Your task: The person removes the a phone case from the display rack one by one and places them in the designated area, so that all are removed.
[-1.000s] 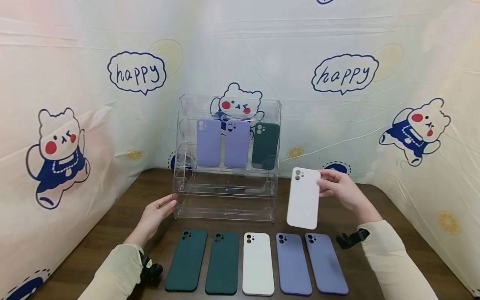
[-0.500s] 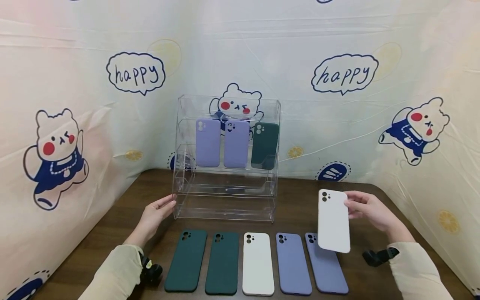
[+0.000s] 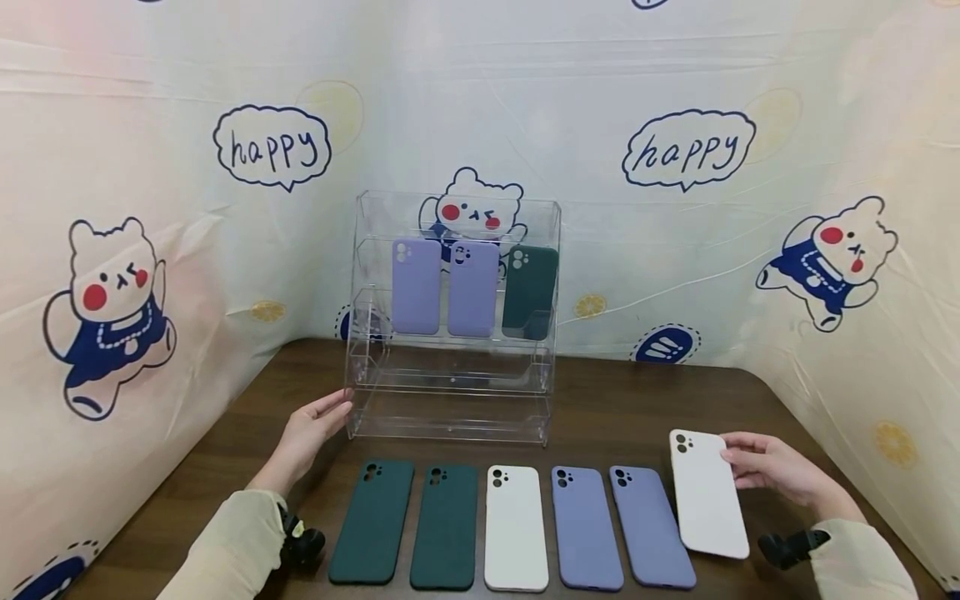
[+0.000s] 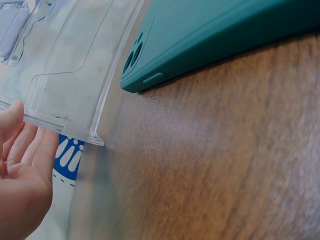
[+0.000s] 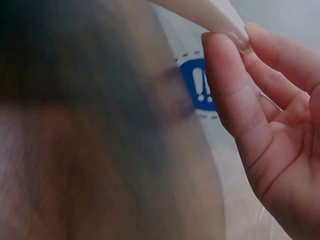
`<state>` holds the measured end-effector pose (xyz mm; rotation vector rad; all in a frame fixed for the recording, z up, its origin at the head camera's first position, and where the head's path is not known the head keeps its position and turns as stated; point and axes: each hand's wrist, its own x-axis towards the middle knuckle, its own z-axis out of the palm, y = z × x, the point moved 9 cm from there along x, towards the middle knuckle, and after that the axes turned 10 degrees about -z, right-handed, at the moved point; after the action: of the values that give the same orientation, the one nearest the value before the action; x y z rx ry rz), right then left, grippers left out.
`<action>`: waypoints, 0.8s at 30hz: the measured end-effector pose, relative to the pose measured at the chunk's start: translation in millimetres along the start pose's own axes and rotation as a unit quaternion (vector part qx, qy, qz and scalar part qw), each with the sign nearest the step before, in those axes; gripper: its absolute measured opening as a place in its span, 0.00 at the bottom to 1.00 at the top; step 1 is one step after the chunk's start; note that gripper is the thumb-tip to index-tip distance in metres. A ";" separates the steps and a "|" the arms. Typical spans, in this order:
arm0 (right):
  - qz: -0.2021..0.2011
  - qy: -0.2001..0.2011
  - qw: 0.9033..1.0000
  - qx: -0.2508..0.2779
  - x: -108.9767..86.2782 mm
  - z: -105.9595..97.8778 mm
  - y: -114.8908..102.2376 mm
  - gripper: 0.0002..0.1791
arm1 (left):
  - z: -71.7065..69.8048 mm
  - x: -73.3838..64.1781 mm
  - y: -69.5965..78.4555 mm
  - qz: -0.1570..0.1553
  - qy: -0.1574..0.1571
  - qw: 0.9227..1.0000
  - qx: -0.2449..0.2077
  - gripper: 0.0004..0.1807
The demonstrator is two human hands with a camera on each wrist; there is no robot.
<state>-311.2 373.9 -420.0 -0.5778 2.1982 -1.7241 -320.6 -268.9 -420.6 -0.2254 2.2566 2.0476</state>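
My right hand pinches a white phone case by its right edge, thumb in front. The case tilts, its lower left corner overlapping the edge of the rightmost purple phone case in the head view. In the right wrist view, thumb and fingertips meet on the edge of the white case. My left hand touches the left side of a clear tiered display stand with its fingers extended. Two purple cases and a dark green case stand on an upper tier.
In front of the stand lies a row on the brown table: two dark green cases, a white case and two purple ones. A printed cloth encloses the back and sides of the table.
My right hand has carried the white case away from beside the stand, rightward and down toward the right end of the row. The left hand has stayed at the stand.
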 end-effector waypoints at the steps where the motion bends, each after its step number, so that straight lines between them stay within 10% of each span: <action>1: 0.006 -0.008 1.000 0.010 -1.2 0.9 4.5 0.16 | 0.1 -0.1 0.0 0.000 0.000 1.000 -0.001 0.30; 24: 0.063 -0.041 0.995 -0.063 -5.7 12.4 32.3 0.23 | 0.5 0.3 -0.6 0.000 0.002 1.000 0.010 0.30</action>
<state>-304.8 372.6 -454.4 -0.5167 2.2463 -1.4827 -320.8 -268.5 -421.2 -0.2298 2.2789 2.0244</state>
